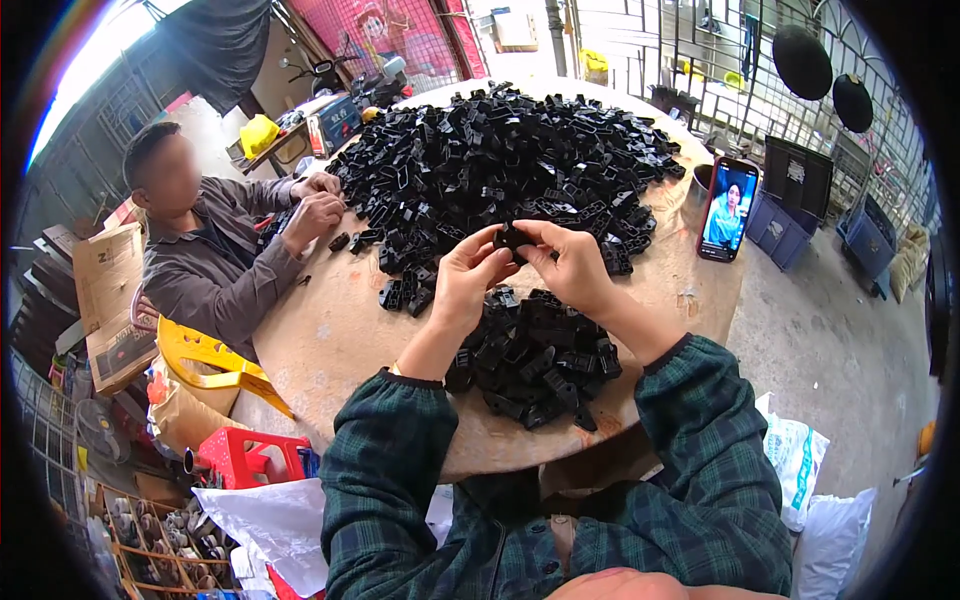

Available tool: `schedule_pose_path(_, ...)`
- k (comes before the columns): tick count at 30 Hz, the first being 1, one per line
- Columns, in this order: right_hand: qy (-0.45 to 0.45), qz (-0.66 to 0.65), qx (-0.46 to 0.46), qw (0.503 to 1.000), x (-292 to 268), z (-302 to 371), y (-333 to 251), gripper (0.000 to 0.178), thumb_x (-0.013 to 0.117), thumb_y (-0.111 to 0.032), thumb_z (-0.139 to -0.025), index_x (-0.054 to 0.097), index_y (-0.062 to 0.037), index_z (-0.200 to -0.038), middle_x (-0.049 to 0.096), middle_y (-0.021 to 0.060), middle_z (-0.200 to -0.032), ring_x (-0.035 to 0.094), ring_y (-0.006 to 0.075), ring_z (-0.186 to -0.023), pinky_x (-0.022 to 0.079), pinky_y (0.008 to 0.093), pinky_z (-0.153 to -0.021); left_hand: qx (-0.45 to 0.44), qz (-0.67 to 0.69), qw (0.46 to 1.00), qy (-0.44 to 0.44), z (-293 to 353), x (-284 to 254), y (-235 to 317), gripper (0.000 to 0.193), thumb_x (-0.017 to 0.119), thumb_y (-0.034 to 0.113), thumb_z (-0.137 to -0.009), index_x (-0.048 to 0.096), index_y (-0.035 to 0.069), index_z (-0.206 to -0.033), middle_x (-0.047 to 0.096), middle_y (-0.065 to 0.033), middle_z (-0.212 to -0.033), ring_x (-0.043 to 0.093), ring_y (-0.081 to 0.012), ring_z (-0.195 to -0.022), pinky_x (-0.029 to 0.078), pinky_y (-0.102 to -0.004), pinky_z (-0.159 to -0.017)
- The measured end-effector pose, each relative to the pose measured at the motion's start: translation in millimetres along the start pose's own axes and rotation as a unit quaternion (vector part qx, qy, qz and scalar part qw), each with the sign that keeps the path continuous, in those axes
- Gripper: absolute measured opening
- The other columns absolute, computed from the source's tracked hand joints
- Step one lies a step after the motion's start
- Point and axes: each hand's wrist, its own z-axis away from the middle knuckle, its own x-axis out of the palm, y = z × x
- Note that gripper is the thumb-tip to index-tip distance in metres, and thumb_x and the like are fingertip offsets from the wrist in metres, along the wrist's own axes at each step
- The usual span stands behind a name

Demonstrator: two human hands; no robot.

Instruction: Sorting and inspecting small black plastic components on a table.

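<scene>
My left hand (468, 278) and my right hand (565, 262) meet over the round table (330, 370), both closed on one small black plastic part (512, 238). Fingers cover much of it, so its exact kind is hidden. Just below my hands, near the table's front edge, lies a smaller heap of black plastic parts (535, 360). Beyond them spreads a large mound of similar black pieces (510, 160), some with open frame-like shapes. A few loose pieces lie at the mound's left edge.
At the left, a co-worker (215, 230) handles pieces at the mound's edge. A phone (728, 210) stands upright at the table's right side. A yellow plastic chair (215, 360) and a red stool (255, 455) stand left. White sacks (830, 540) and dark crates (785, 230) sit right.
</scene>
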Motion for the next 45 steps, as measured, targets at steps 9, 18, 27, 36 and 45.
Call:
schedule_pose_path(9, 0.002, 0.109, -0.056, 0.992, 0.4, 3.0, -8.8, 0.027, 0.064, -0.003, -0.072, 0.065, -0.0034, -0.099, 0.066, 0.0142, -0.088, 0.065, 0.0256, -0.076, 0.052, 0.0316, -0.068, -0.006, 0.106, 0.994, 0.028, 6.5, 9.6, -9.4, 0.030, 0.054, 0.007, -0.089, 0.052, 0.002, -0.118, 0.060, -0.0053, -0.101, 0.061, -0.0139, -0.086, 0.053, -0.0296, -0.080)
schedule_pose_path(18, -0.041, -0.030, -0.039, 0.998, 3.3, 0.9, -1.2, 0.036, 0.069, -0.003, -0.070, 0.061, -0.0039, -0.105, 0.060, 0.0096, -0.109, 0.059, 0.0199, -0.094, 0.050, 0.0300, -0.077, 0.046, 0.018, 0.999, 0.005, 7.6, 10.2, 2.9, 0.025, 0.052, 0.006, -0.089, 0.054, 0.000, -0.114, 0.061, -0.0083, -0.098, 0.061, -0.0156, -0.088, 0.052, -0.0273, -0.077)
schedule_pose_path(27, -0.008, 0.089, 0.111, 0.990, -75.7, -21.9, 26.9, 0.022, 0.064, -0.016, -0.082, 0.063, -0.0004, -0.098, 0.066, 0.0059, -0.083, 0.059, 0.0085, -0.071, 0.047, 0.0219, -0.063, 0.111, -0.463, 0.863, -0.170, 29.4, 20.1, 52.0, 0.024, 0.067, 0.008, -0.076, 0.057, 0.001, -0.098, 0.063, -0.0104, -0.080, 0.059, -0.0139, -0.072, 0.046, -0.0270, -0.064)
schedule_pose_path(36, -0.216, 0.379, 0.036, 0.899, -47.1, -6.5, 26.7, 0.029, 0.069, -0.023, -0.072, 0.063, -0.0104, -0.097, 0.059, 0.0070, -0.091, 0.058, 0.0256, -0.089, 0.048, 0.0366, -0.076, 0.120, -0.468, 0.811, -0.329, 57.0, 20.3, 49.5, 0.039, 0.067, 0.031, -0.077, 0.061, 0.002, -0.103, 0.056, -0.0146, -0.100, 0.052, -0.0297, -0.099, 0.042, -0.0344, -0.084)
schedule_pose_path(45, -0.098, 0.168, 0.051, 0.980, -21.3, -6.1, 24.1, 0.021, 0.063, -0.006, -0.073, 0.060, -0.0037, -0.093, 0.060, 0.0072, -0.081, 0.057, 0.0159, -0.065, 0.047, 0.0280, -0.061, 0.026, -0.625, 0.776, 0.084, 13.6, -93.2, 41.2, 0.018, 0.067, 0.016, -0.073, 0.068, 0.003, -0.084, 0.064, -0.0131, -0.081, 0.061, -0.0227, -0.074, 0.048, -0.0318, -0.064)
